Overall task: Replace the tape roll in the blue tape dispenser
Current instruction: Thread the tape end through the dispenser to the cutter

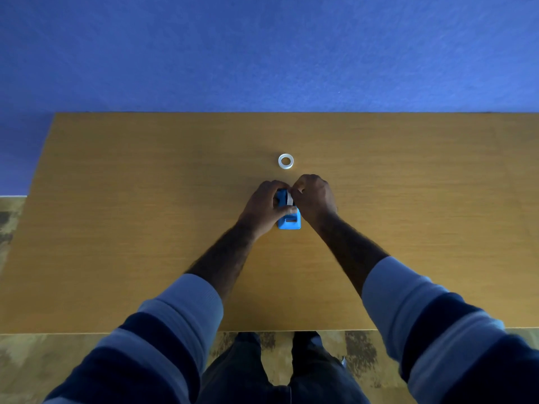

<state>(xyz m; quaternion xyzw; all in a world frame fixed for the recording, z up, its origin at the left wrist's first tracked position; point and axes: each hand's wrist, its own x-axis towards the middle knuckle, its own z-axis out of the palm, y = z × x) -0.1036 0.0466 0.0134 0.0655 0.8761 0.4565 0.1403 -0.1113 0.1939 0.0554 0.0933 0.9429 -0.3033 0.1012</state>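
The blue tape dispenser [288, 221] stands on the wooden table [145, 199] near its middle, cutter end toward me. My left hand [264, 207] wraps around its left side and far end, thumb across the top. A white tape roll [289, 198] sits in the dispenser's slot, and the fingertips of my right hand [313, 198] pinch it from the right. A second, loose tape roll [285, 161], white and lying flat, rests on the table just beyond my hands, touching neither.
A blue wall [262, 53] rises directly behind the table's far edge. The table's near edge runs above my legs [277, 368], over patterned floor [58, 363]. My striped sleeves cover the lower corners of the view.
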